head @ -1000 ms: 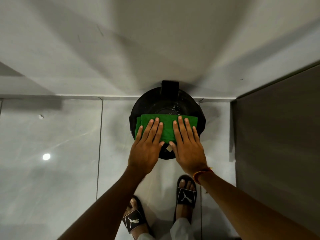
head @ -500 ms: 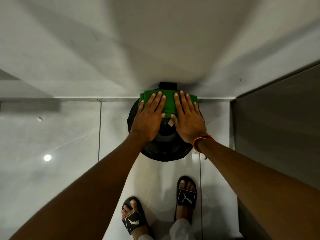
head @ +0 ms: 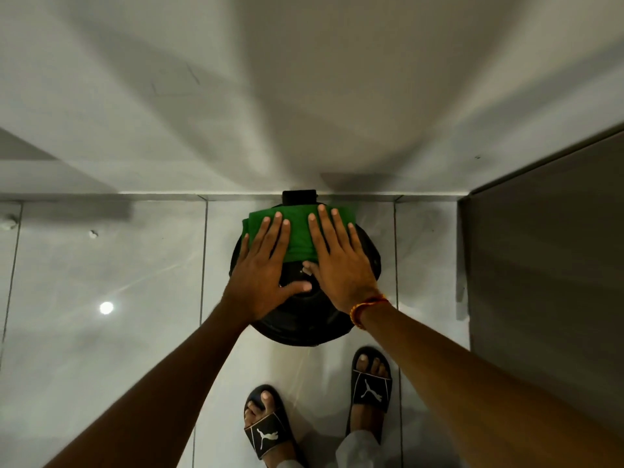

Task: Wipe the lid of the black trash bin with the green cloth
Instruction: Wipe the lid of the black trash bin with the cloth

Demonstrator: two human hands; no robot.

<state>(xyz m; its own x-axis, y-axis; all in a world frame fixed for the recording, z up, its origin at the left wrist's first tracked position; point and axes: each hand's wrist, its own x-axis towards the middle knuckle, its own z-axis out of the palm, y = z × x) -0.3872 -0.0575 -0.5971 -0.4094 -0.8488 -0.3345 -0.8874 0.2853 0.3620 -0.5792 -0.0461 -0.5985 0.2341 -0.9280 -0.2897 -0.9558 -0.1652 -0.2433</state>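
we press the green cloth [head: 299,231] flat on the far half of the black trash bin's lid [head: 304,319], just short of its hinge block [head: 299,196] by the wall, our left hand [head: 261,275] and right hand [head: 339,265] both spread wide, palms down, gripping nothing. we judge the wipe mid-way: the near half of the lid lies bare, whether clean we cannot tell. the only marks are leaping-cat logos on our black slides [head: 268,435]; no words are readable.
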